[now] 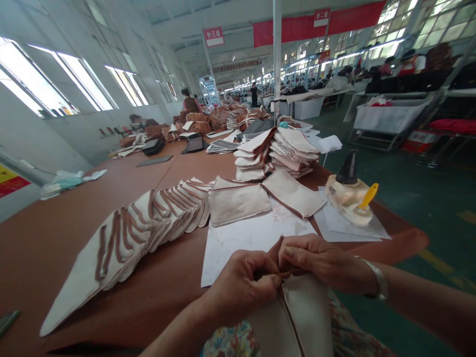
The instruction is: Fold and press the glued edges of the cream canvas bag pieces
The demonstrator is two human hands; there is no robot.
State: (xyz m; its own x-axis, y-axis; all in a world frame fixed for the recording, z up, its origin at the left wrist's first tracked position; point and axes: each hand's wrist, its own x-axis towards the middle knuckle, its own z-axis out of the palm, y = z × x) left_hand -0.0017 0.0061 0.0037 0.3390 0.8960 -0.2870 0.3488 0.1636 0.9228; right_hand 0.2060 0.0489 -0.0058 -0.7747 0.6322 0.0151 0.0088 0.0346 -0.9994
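My left hand (243, 285) and my right hand (320, 263) meet at the near edge of the table, both pinched on the top edge of a cream fabric piece with a brown seam (301, 317) that hangs down toward my lap. A silver bangle sits on my right wrist. Just beyond my hands lies a white paper sheet (253, 238). Two flat cream fabric pieces (238, 202) rest on its far side.
A long fanned row of cream pieces with brown strips (141, 233) stretches to the left on the brown table (55, 238). A tall stack of pieces (275, 153) stands behind. A glue pot with a yellow scraper (351, 196) sits at the right. Other people work far off.
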